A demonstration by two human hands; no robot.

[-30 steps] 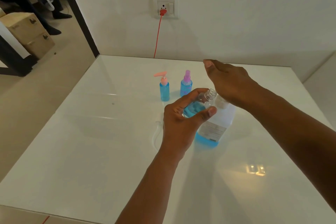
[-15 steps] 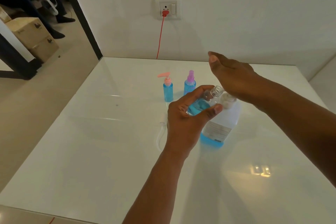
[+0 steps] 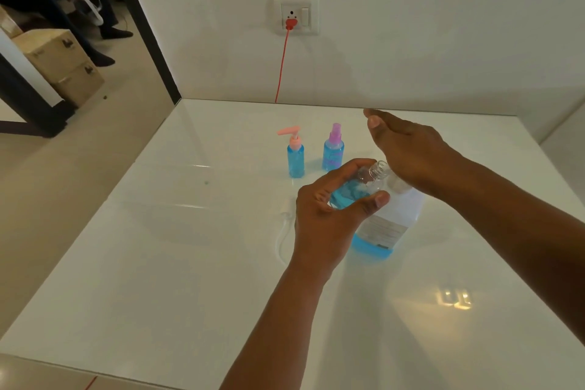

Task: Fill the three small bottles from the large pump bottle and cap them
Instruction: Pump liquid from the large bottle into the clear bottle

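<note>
Clear plastic, the small uncapped bottle of blue liquid [image 3: 357, 188] is light, slick and squeezable; the left hand [image 3: 329, 215] has its grip curled round the body, neck beside the large white pump bottle [image 3: 389, 218], whose pump, probably, the flat-fingered right hand [image 3: 408, 152] presses.

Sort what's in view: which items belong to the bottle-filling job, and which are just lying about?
Job:
open small bottle in left hand
large pump bottle under right hand
pink-pump bottle
purple-spray bottle
white pump cap

Lying about:
red cable
wall socket
cardboard boxes
</note>
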